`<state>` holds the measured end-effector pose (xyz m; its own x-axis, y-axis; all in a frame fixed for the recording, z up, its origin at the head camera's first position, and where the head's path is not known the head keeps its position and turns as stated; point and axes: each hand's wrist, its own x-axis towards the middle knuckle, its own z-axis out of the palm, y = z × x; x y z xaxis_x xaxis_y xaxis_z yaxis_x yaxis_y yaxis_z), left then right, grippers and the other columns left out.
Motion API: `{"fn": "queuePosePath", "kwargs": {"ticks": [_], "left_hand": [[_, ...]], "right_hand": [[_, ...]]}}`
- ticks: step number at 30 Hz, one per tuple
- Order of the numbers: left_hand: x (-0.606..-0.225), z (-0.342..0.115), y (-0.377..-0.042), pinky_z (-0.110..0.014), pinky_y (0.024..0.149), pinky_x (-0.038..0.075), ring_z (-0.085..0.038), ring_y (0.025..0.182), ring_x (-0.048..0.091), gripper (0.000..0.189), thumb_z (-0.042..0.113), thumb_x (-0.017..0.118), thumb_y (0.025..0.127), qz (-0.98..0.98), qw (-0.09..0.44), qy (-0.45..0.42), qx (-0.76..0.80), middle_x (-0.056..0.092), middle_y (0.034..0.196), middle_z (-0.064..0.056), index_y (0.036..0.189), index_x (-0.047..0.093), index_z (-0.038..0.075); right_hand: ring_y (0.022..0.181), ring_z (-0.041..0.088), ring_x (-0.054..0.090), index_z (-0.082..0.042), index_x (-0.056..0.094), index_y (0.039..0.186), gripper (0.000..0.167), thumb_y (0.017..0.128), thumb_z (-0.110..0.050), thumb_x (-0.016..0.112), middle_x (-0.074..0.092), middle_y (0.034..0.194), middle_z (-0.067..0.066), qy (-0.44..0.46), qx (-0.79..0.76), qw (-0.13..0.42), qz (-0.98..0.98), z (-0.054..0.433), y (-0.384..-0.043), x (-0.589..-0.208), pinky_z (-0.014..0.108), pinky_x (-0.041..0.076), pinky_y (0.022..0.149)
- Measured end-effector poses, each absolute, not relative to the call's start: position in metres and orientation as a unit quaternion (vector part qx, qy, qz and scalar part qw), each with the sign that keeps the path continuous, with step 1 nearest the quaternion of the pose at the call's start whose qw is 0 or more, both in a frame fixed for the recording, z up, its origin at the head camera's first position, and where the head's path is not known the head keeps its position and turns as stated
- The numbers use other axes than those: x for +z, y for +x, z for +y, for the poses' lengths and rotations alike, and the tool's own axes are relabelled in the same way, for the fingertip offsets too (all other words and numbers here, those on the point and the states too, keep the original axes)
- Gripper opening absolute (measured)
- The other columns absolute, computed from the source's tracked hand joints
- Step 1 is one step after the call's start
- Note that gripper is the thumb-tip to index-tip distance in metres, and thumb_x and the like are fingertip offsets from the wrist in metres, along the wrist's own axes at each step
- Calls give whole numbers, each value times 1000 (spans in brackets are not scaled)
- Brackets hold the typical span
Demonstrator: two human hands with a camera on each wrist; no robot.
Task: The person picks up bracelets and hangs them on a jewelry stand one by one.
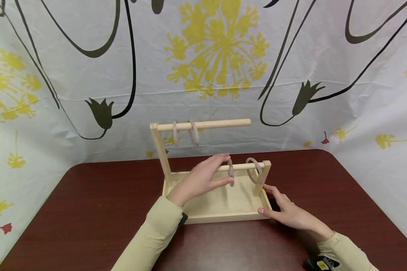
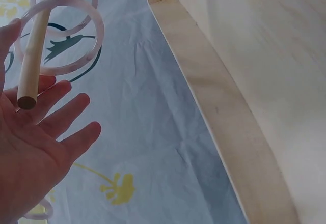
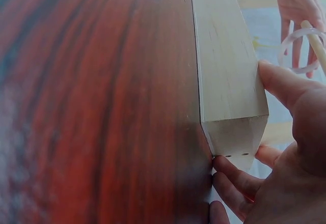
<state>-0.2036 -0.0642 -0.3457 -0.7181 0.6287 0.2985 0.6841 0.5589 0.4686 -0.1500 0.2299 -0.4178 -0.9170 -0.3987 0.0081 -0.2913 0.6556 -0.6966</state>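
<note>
In the head view, my left hand [image 1: 201, 177] holds a pale pink bangle [image 1: 231, 173] on the lower rod of a wooden stand, fingers at its top and thumb low on its side. The left wrist view shows that bangle [image 2: 100, 28] round the rod [image 2: 31, 66], the rod's free end toward the palm. Another bangle [image 1: 249, 171] hangs on the same rod beside the short post. My right hand [image 1: 291, 214] grips the right front corner of the stand's tray base [image 1: 224, 217]; in the right wrist view its thumb lies on the tray wall [image 3: 229, 56].
Two more bangles [image 1: 194, 133] hang on the stand's upper rod [image 1: 224, 123], which runs from a tall left post [image 1: 161, 154]. The stand sits on a dark red wooden table [image 1: 105, 210]. Behind it hangs a white cloth [image 1: 146, 75] with yellow and dark flower prints.
</note>
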Motion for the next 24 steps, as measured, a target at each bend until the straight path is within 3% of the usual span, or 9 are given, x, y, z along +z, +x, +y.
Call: {"fn": "queuePosePath", "kwargs": {"ticks": [8,24], "left_hand": [[-338,-59,-204,-38,113,20,-19,136,37,61,43,63,93,-893,66,-386,-223,41,148,-8,139,49,6],[-333,-36,-203,-38,107,33,-27,131,45,52,50,57,94,-910,75,-371,-167,42,148,-10,130,56,12]], "right_hand": [[126,45,36,-7,29,147,73,91,-35,67,40,141,22,-182,-365,82,909,230,-150,-416,64,36,88],[125,45,36,-6,27,148,73,92,-34,66,41,138,23,-186,-370,96,905,231,-151,-416,63,36,88]]}}
